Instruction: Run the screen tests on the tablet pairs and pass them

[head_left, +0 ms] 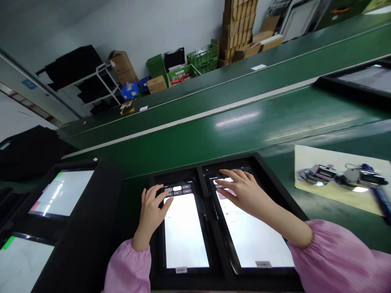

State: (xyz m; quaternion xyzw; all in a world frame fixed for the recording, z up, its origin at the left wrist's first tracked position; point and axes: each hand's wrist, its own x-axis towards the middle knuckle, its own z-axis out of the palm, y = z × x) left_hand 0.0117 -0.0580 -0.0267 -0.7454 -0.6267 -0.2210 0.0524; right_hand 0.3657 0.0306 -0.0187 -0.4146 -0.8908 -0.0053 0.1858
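Touching two tablets side by side, a person's left hand (152, 212) spreads its open fingers over the menu at the top of the left tablet (183, 232), the right hand (241, 193) likewise on the right tablet (253, 232), neither gripping anything. A black tray (269, 175) holds both. Beyond, a printed sheet (339, 179) lies on a green conveyor belt (195, 142); green plastic crates (203, 57) and stacked cardboard cartons (238, 36) line the far wall.
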